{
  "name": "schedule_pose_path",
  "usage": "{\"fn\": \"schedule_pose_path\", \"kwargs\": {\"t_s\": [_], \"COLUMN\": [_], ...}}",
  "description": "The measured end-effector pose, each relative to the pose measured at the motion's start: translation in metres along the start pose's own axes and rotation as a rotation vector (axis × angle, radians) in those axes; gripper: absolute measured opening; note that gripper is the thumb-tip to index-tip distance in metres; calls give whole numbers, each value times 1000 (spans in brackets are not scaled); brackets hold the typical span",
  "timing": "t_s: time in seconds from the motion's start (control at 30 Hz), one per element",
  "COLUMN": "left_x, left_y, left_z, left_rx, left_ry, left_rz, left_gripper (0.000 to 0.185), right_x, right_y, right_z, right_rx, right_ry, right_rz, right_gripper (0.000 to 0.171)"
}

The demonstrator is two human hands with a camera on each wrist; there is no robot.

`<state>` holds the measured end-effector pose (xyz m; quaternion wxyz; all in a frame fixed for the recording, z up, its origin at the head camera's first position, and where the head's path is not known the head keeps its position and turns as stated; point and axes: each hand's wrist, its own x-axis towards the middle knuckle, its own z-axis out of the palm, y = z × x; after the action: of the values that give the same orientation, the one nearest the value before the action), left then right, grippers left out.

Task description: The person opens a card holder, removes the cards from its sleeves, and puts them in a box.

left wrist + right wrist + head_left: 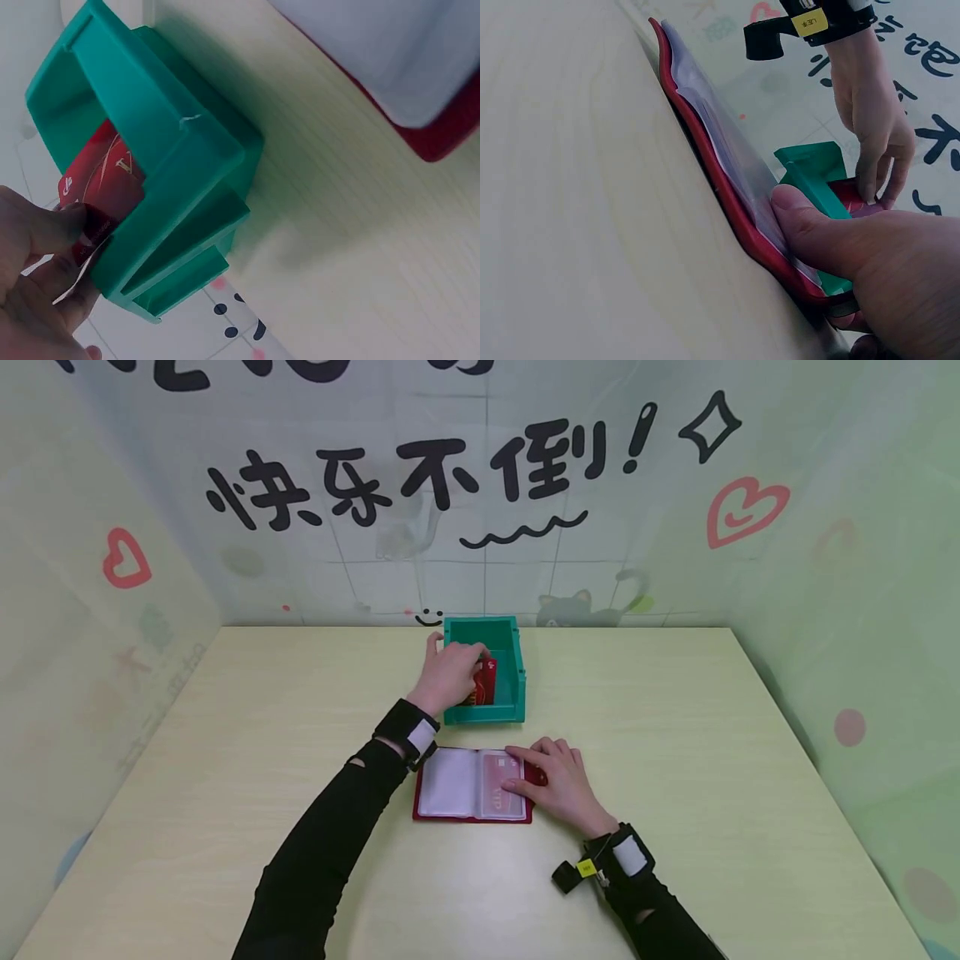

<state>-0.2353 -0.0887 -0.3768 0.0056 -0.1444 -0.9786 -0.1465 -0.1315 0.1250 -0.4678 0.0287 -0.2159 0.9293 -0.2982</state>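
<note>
My left hand [448, 675] reaches into a green plastic bin [486, 716] and pinches a red card [112, 176] with pale lettering between thumb and fingers. Whether more than one card is there, I cannot tell. Below the bin lies an opened card holder [447, 783] with a dark red cover and clear plastic pages. A pinkish card [501, 787] sits in its right page pocket. My right hand [558, 781] grips the holder's right edge; in the right wrist view the thumb [802, 217] lies on the page and fingertips show beneath the cover.
The pale wooden table [300, 710] extends around the holder and bin. A printed backdrop [360, 577] with black characters rises right behind the bin, and side panels [847, 635] stand left and right. Both wrists wear black straps with small cameras.
</note>
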Motion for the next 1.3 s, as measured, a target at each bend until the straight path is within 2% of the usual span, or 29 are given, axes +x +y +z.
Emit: {"fn": "schedule_pose_path", "kwargs": {"t_s": [0.17, 0.33, 0.53, 0.63, 0.7, 0.83, 0.9, 0.97, 1.03, 1.13, 1.3], "left_x": [1, 0, -1, -2, -5, -16, -26, -37, -50, -68, -90], "left_y": [0, 1, 4, 6, 7, 11, 16, 19, 21, 20, 15], "left_z": [6, 13, 18, 19, 20, 20, 18, 17, 18, 24, 38], "left_rx": [209, 397, 457, 445, 417, 315, 210, 67, -89, -272, -400], "left_ry": [1, -12, -74, -68, -44, 59, 111, 124, 105, 30, -104], "left_rz": [-8, 12, 28, 27, 24, 41, 65, 81, 80, 51, -4], "left_gripper": [33, 30, 30, 29, 28, 24, 20, 15, 10, 13, 21], "right_x": [0, 1, 1, 1, 1, 1, 1, 1, 1, 1, 0], "right_y": [0, 1, 2, 2, 1, 2, 2, 1, 1, 0, -2], "right_z": [0, 0, 1, 1, 0, 0, 0, 0, 0, 1, 1], "right_rx": [-3, 0, -7, -4, -1, 2, 4, 9, 11, 10, -1], "right_ry": [0, 0, 5, 14, 17, 16, 17, 23, 30, 38, 37], "right_rz": [-1, -1, -8, -13, -15, -11, -9, -8, -7, -5, -1], "right_gripper": [56, 56, 55, 55, 55, 55, 55, 55, 55, 54, 54]}}
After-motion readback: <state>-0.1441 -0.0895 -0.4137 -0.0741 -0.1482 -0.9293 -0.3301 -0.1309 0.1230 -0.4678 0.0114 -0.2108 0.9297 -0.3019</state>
